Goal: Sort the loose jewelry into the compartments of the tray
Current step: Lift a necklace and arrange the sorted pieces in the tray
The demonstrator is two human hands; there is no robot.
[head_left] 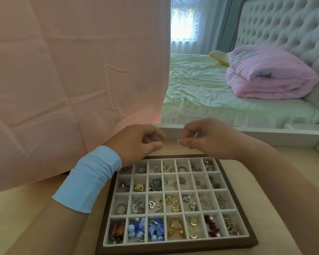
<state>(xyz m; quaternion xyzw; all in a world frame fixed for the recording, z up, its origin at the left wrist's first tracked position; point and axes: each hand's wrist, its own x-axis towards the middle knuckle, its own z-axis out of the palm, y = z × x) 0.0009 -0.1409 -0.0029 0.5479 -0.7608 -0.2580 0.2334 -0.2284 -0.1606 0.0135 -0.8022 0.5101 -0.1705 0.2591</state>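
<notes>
A dark-framed jewelry tray [247,242] with grey compartments lies on the pale tabletop in front of me. Its cells hold rings, silver charms, gold pieces, blue bead earrings and dark red beads. My right hand [206,137] hovers above the tray's far edge and pinches a small silver piece of jewelry [179,141] between thumb and fingertips. My left hand [140,142], with a light blue sleeve at the wrist, is just left of it with fingers curled; whether it holds anything is hidden.
A pink cloth [72,80] hangs at the left, down to the table. A white raised ledge [265,134] runs behind the tray. Beyond it are a bed with a green sheet [201,85], a folded pink quilt [269,74] and a tufted headboard [287,24].
</notes>
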